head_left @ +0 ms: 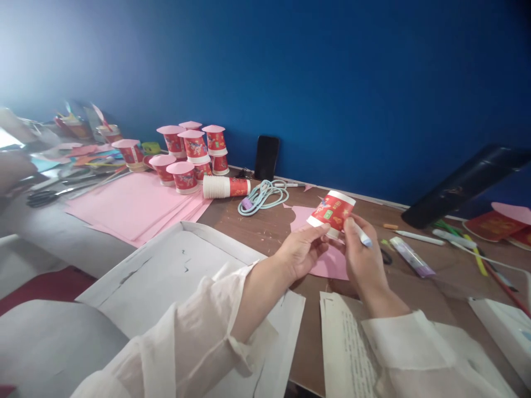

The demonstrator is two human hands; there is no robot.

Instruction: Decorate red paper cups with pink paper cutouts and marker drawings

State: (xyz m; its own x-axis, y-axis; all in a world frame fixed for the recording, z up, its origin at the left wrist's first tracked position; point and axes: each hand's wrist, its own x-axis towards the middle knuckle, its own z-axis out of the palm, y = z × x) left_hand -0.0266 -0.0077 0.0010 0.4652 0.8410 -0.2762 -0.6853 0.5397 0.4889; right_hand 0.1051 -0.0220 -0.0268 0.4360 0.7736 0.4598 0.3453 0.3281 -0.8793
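Observation:
A red and white paper cup (334, 209) is held tilted over the table in front of me. My left hand (302, 250) is closed on its lower left edge. At the cup's right side is my right hand (365, 257), its fingers wrapped round a white marker with a bluish end (362, 234) and touching the cup. Pink paper (332, 264) with a cut edge lies on the table beneath both hands. Several red cups topped with pink paper discs (194, 145) stand stacked against the wall, and a sleeve of nested cups (226, 187) lies on its side nearby.
Pink sheets (136, 202) lie left of a large white box lid (166, 271). A coiled cable (265, 196) and a phone (266, 157) are by the wall. Right are a glue stick (412, 256), pens and a black cylinder (456, 188). Scissors (45, 194) and another person's blurred arm are left.

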